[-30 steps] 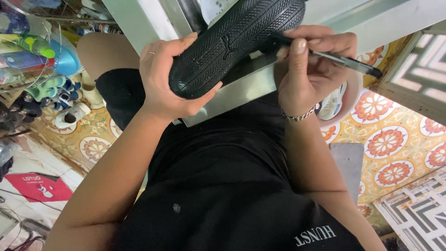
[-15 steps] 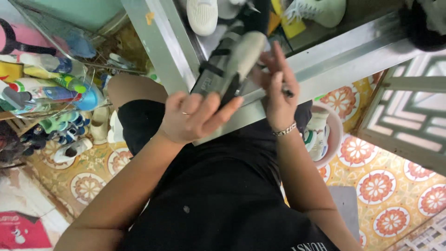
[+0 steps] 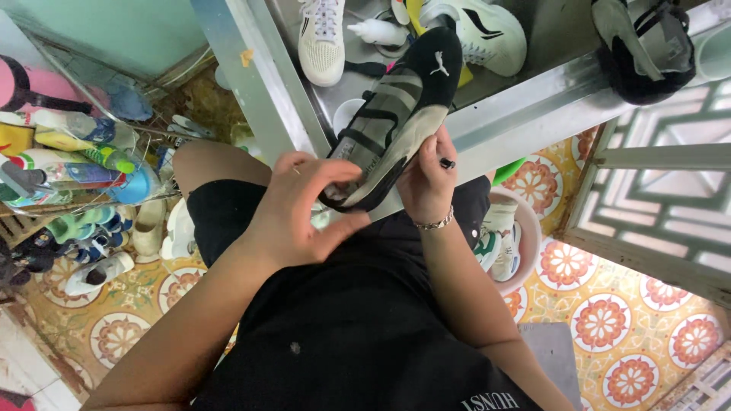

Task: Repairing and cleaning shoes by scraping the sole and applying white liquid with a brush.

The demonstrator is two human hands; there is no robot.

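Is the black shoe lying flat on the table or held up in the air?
Held up. The black strapped shoe is tilted, gripped by the left hand and right hand above the metal table.

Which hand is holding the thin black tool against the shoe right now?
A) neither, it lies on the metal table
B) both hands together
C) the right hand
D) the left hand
C: the right hand, the one with the bracelet, pinches the thin black tool beside the shoe, while the left hand cups the shoe's heel end.
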